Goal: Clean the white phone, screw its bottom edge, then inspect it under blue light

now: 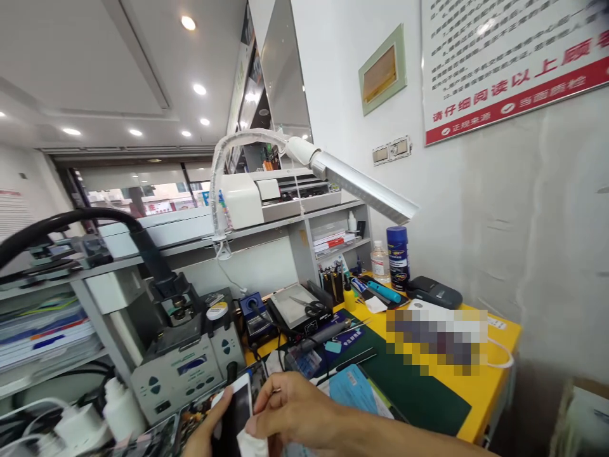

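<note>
Tabletop (469,384) in yellow is stretching along the right, a green mat (412,390) lying on it. Shelving (307,244) is standing across the far side. At left a grey unit (181,381) with arrow buttons is sitting, and a white lamp (366,184) is reaching over from the far side, its head slanting down to the right. A blue can (398,257) is standing at far right.

Near the viewer, left of the mat, the left hand (209,431) and right hand (288,403) are meeting at a phone (242,406), white-edged and dark-faced, apparently being held up off the things below. The left hand is closing on its left side, thumb pressing the white edge; its other fingers are not showing clearly. The right hand is curling, mostly closed, at the phone's right side, thumb and forefinger seemingly pinching a white cloth (252,444); whether it is paper or fabric, I cannot tell.

Judging by this, the step in hand is working the cloth at the phone's right edge. The next move is calling for a firm left grip and light right-hand pressure, so the phone is not twisting.
</note>
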The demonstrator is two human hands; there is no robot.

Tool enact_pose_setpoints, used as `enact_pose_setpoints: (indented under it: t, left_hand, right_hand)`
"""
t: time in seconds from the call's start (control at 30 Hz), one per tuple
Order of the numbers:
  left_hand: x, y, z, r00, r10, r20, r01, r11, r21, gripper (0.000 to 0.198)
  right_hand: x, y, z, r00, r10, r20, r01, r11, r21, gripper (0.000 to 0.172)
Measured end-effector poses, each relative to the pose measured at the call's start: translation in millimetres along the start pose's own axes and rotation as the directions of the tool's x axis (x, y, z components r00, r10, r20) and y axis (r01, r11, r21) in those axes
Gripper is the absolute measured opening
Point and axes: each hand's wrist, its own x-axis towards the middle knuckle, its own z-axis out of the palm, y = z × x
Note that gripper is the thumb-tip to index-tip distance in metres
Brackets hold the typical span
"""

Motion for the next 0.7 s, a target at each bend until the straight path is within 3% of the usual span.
enact_pose_setpoints:
  t: [0.1,0.27,0.43,0.57,0.7]
  left_hand:
    - [-5.2,2.4,6.3,1.0,0.015,-0.018,-0.015,1.0,-0.023,0.066]
    - [-3.8,4.7,8.6,0.999,0.025,-0.045,-0.027,0.999,-0.042,0.051]
    - [-3.2,-0.1,10.5,0.999,0.0,-0.041,-0.002,0.999,-0.04,0.045]
    - [-7.9,-4.3,12.3,0.999,-0.046,-0.029,0.045,0.999,-0.021,0.045]
    - [-15.4,-4.8,18.4,0.997,-0.076,-0.002,0.076,0.997,0.009,0.043]
  right_hand:
    - [-7.3,2.3,0.7,0.99,0.066,0.128,-0.055,0.994,-0.09,0.038]
    - [-19.9,-1.2,1.9,0.96,0.05,0.276,0.022,0.968,-0.251,0.051]
    - [-22.1,-7.6,1.8,0.97,-0.011,0.245,0.064,0.975,-0.211,0.056]
    - [-23.9,-8.5,4.6,0.954,0.034,0.299,0.057,0.956,-0.289,0.057]
    - [-26.4,-7.9,3.7,0.97,-0.026,0.243,0.11,0.934,-0.339,0.055]
